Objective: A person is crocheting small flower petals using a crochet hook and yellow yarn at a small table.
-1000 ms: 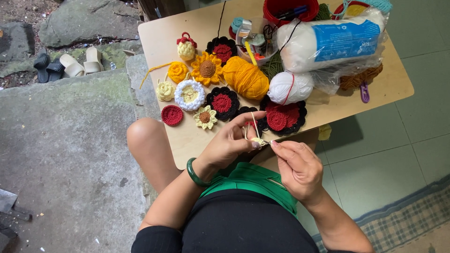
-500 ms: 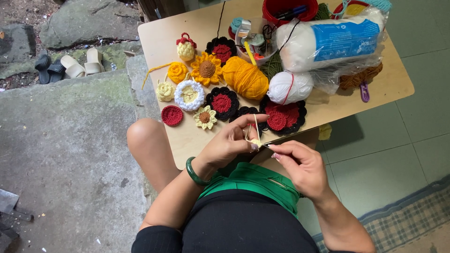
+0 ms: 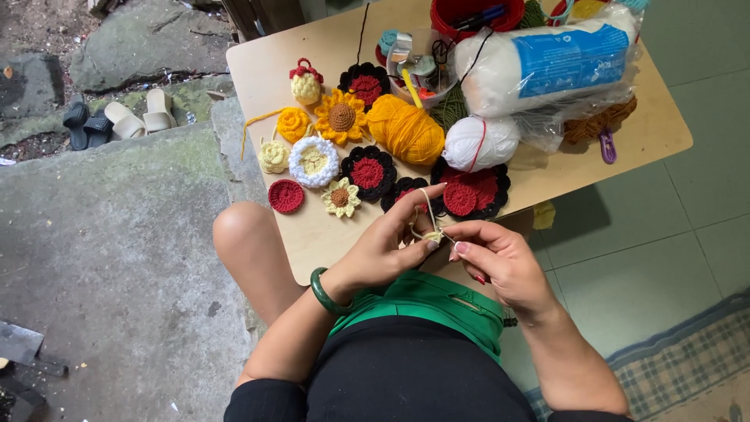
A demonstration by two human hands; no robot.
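My left hand (image 3: 383,248) and my right hand (image 3: 500,262) meet over the near edge of a small wooden table (image 3: 312,234). Together they pinch a tiny pale crochet piece (image 3: 432,235), with cream yarn looped over my left fingers. My right hand also holds a thin crochet hook, mostly hidden by its fingers. A green bangle (image 3: 324,291) circles my left wrist. Just beyond my hands lie black-and-red crocheted flowers (image 3: 469,193).
The table carries a yellow yarn ball (image 3: 406,131), a white yarn ball (image 3: 478,143), a bagged white skein (image 3: 547,66), a sunflower (image 3: 341,117), a white-rimmed flower (image 3: 314,161), a red disc (image 3: 286,195) and a red basket (image 3: 476,14). Sandals (image 3: 117,121) lie on stone at left.
My right hand has drawn in to the left, closing against my left fingers at the small piece. The yarn loop stands higher over my left fingers.
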